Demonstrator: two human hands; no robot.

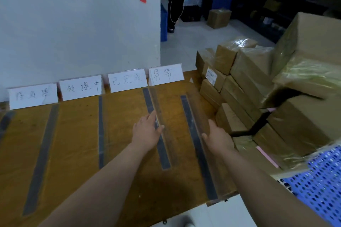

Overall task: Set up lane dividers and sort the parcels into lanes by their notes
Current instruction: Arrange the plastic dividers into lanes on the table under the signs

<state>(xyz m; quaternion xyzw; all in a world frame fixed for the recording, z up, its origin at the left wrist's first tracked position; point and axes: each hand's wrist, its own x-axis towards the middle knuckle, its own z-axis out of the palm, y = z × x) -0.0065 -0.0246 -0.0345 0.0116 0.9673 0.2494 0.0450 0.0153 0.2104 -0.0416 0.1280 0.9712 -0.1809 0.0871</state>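
Here the wooden bench (77, 134) carries five dark strips running near to far, with clear acrylic lane dividers standing on the two rightmost. The left hand (147, 131) rests on the clear divider (156, 108) over the fourth strip (162, 153), fingers extended along it and thumb on the right face: a loose, part-open grip. The right hand (216, 137) lies against the rightmost divider (198, 116), beside the fifth strip (199, 149); whether its grip is closed cannot be told.

To the right of the bench, brown taped parcels (245, 72) are stacked in a pile, well apart from the lanes. One carries a white printed label (211, 76), too small to read. A blue perforated crate (317, 177) sits at the near right; its contents are not visible.

Four white handwritten cards stand at the far edge, left to right: a faint first card (33, 96), "处理中" (81, 87), "已完成" (127, 80), "异常" (166, 74).
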